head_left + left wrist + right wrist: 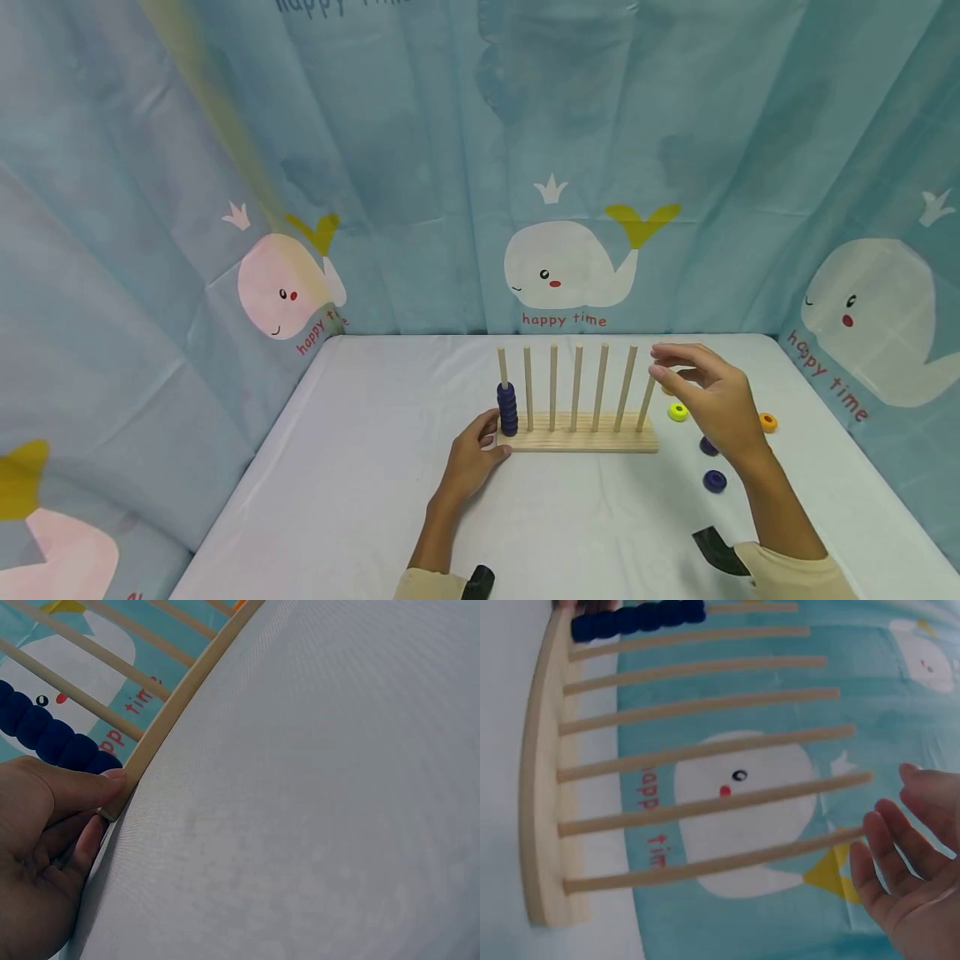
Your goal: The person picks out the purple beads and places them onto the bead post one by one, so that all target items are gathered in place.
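Note:
A wooden peg stand with several upright pegs has its pale base on the white table. Dark blue rings are stacked on its leftmost peg; the other pegs are bare. My left hand grips the base's left end, and the left wrist view shows the thumb on the front edge beside the rings. My right hand is raised by the top of the rightmost peg. In the right wrist view its fingers are apart from the thumb, with nothing between them.
Right of the stand lie a yellow ring, an orange ring and two dark blue rings, the nearer one uncovered, the other partly behind my right hand. A whale-print curtain hangs behind the table.

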{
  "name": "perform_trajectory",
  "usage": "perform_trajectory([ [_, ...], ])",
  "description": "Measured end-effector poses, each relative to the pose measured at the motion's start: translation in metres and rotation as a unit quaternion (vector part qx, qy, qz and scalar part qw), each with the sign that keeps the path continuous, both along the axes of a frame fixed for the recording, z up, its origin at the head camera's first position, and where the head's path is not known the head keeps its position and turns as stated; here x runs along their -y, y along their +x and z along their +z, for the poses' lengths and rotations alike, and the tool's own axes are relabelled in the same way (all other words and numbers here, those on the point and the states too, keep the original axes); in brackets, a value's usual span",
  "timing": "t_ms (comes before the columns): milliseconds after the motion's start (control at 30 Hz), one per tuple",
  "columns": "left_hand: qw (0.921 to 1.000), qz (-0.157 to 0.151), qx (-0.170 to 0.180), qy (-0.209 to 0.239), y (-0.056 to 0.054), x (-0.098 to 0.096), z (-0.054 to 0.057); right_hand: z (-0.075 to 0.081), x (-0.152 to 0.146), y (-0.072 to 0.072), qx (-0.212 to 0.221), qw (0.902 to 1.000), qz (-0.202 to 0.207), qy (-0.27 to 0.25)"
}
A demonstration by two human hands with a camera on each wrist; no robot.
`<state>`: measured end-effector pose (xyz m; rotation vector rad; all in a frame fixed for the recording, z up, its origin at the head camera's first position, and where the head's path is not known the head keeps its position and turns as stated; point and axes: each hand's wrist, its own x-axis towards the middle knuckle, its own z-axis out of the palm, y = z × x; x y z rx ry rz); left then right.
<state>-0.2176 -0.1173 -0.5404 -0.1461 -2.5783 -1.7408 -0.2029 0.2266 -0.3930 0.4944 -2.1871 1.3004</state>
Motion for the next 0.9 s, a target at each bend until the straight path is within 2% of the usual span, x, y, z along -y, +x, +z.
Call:
perform_trajectory([
  [200,1.0,-0.005,-0.001,0.004,-0.002,0.0,-0.002,-0.019,-0.024,0.006,0.044,0.9984,-0.026,0.026],
  [500,0.9999,-0.012,-0.003,0.008,-0.001,0.001,-0.002,-0.043,-0.054,0.015,0.11,0.9888,-0.074,0.069],
  [900,0.9999,-0.008,-0.002,0.013,0.0,0.001,-0.001,-0.064,-0.079,0.015,0.152,0.9809,-0.083,0.088],
])
